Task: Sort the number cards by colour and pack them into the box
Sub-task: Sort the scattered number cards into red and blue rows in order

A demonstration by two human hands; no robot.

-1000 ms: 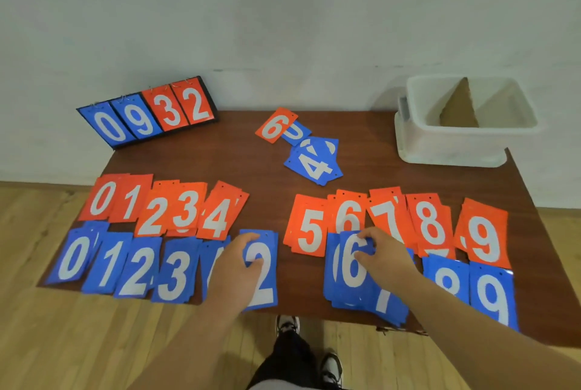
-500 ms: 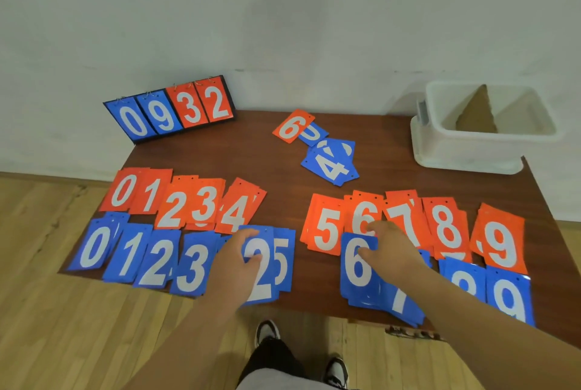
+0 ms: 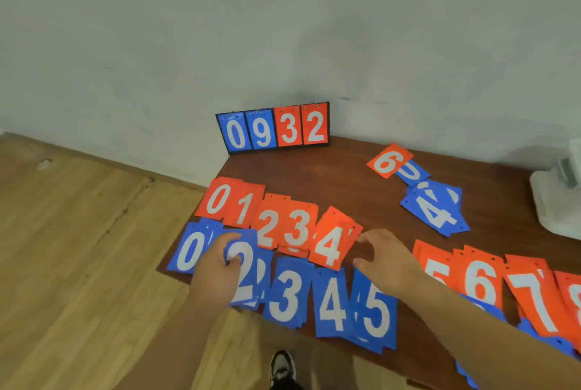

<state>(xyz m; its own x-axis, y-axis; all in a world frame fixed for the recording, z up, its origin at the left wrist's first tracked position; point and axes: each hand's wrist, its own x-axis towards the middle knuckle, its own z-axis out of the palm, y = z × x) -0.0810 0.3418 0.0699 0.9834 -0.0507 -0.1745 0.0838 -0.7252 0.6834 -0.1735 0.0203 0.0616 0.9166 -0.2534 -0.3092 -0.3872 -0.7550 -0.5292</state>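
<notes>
Gripping the blue 2 card (image 3: 243,264) with my left hand (image 3: 217,270), thumb on its face, over the blue row (image 3: 289,292) that runs from that hand toward my right. My right hand (image 3: 388,259) is open, fingers loosely spread, holding nothing. It sits just beside the red 4 card (image 3: 330,245), with the blue 5 card (image 3: 377,314) on its near side. Can't tell if the fingertips touch the counter (image 3: 345,176).

Progress, my read: sorting mostly done. The red row (image 3: 239,204) lies just beyond both hands and carries on right of my right hand, with the blue row on the near side. Left to do: a loose pile (image 3: 435,210) of mixed red and blue cards beyond my right hand, not in any row. The box (image 3: 553,207) is well off to the right of my right hand. Only its edge shows and the inside is hidden, so packing looks not yet started. A flip scoreboard (image 3: 273,128) stands well beyond my left hand.
</notes>
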